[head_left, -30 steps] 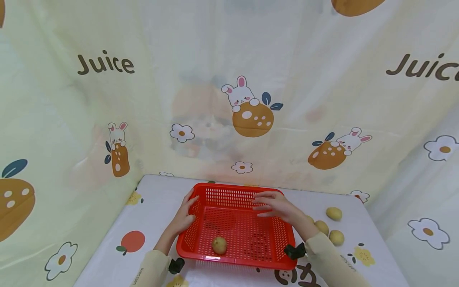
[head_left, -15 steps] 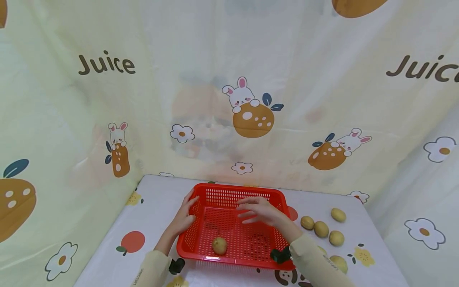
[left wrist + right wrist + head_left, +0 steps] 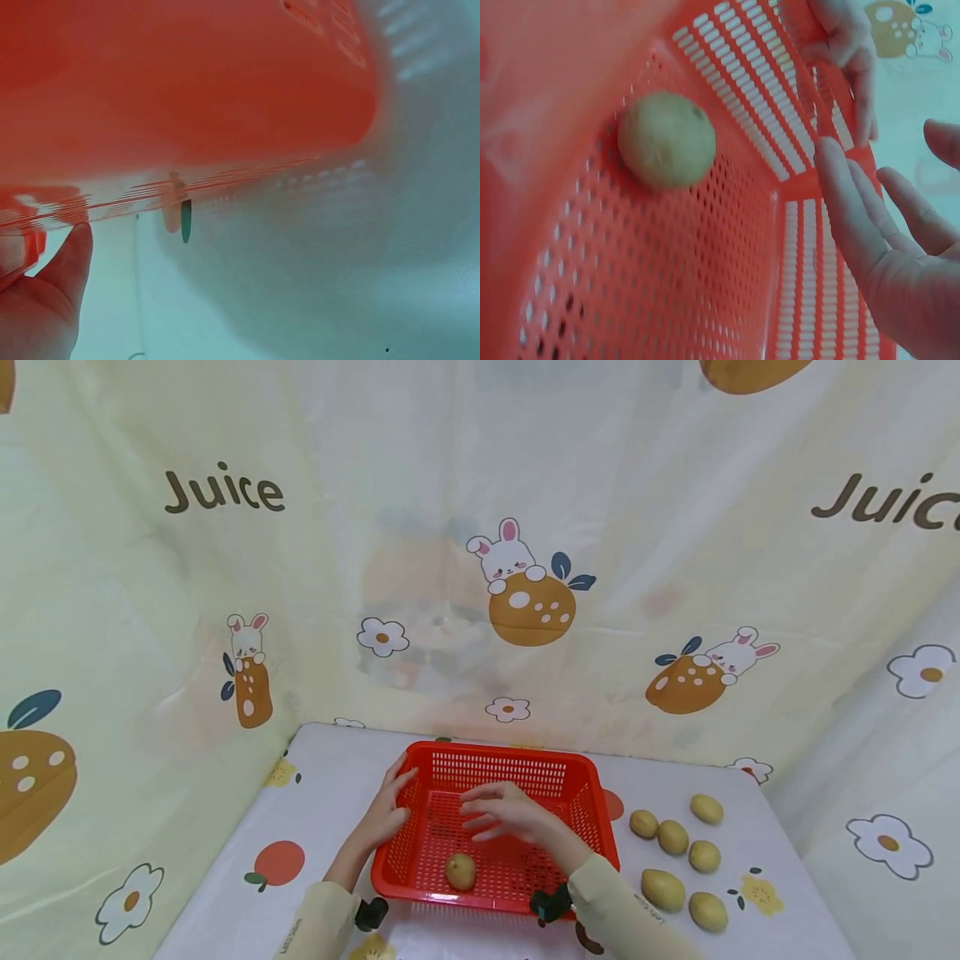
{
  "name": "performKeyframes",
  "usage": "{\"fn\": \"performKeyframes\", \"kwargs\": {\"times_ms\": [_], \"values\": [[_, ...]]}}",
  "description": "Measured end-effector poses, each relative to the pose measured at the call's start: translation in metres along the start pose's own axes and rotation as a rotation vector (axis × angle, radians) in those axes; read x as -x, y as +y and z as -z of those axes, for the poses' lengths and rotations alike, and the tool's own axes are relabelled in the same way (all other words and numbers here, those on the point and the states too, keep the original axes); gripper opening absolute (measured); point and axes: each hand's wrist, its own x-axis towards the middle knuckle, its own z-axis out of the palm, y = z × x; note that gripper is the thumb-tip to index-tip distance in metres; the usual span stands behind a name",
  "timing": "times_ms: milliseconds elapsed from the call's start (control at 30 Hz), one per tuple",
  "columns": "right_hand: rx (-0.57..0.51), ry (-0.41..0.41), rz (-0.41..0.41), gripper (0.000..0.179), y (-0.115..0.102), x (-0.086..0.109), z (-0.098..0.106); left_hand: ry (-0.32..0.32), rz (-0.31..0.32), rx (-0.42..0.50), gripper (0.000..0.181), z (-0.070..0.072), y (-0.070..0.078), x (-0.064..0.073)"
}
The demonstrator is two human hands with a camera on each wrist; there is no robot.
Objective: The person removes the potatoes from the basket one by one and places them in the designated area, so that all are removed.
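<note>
A red slotted plastic basket (image 3: 510,906) stands on the table, with one potato (image 3: 460,872) lying on its floor near the front left. My left hand (image 3: 384,810) holds the basket's left side at the rim, and the left wrist view shows part of that hand (image 3: 56,300) against the basket's outer side. Over the basket's middle hovers my right hand (image 3: 506,812), fingers spread and nothing in them. In the right wrist view the right hand (image 3: 900,262) is apart from the potato (image 3: 667,140), with the left hand (image 3: 847,49) at the far rim.
Several potatoes lie on the table right of the basket, among them a larger one (image 3: 663,890) near the front and another (image 3: 707,809) farther back. A printed white cloth (image 3: 330,777) covers the table. Printed curtains (image 3: 420,527) hang behind it and at the sides.
My right hand has moved left across the basket, from its right side to over the middle, uncovering more potatoes on the right. The left hand, basket and potato inside have stayed put.
</note>
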Motion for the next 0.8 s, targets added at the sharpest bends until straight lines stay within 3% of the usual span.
{"fn": "performKeyframes", "kwargs": {"times_ms": [400,800], "values": [[0.059,-0.027,0.001,0.034,0.005,-0.013,-0.037,-0.011,-0.006,-0.052,0.074,0.001,-0.002,0.0],[0.184,0.047,-0.012,0.035,0.018,-0.016,-0.072,-0.013,0.016,-0.053,0.075,0.001,0.0,0.0]]}}
